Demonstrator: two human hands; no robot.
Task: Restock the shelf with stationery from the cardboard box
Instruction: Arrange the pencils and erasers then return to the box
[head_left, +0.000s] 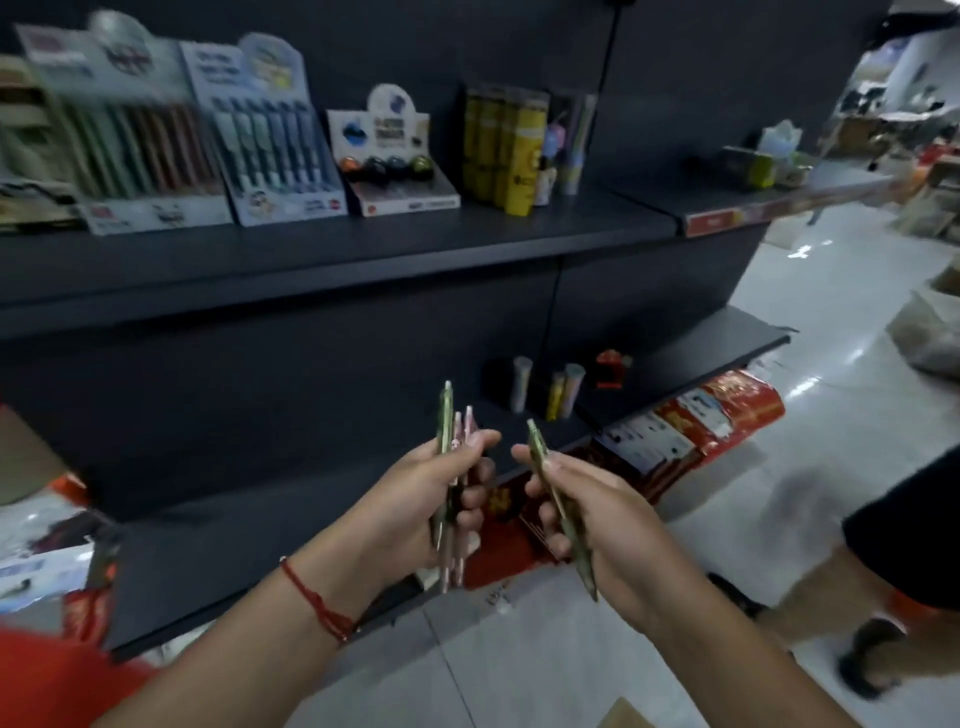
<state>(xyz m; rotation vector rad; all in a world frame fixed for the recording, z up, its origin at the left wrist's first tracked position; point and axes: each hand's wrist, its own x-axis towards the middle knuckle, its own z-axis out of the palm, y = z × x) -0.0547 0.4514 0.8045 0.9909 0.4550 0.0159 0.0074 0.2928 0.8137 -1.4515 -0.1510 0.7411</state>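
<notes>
My left hand (436, 499) grips a small bunch of pens (451, 431), one green and two pink, held upright in front of the dark shelf unit. My right hand (587, 514) pinches a single green pen (558, 499) that slants from upper left to lower right. Both hands hover close together above the low bottom shelf (249, 551). On the upper shelf (363, 249) stand pen display boxes (270, 150), at upper left. No cardboard box is plainly visible.
Yellow boxes (511, 150) and a display of round items (395, 166) stand on the upper shelf. Small tubes (563, 389) sit on the lower shelf, red packages (691, 431) lean below it. A person's leg and sandal (872, 613) stand at the right on the tiled floor.
</notes>
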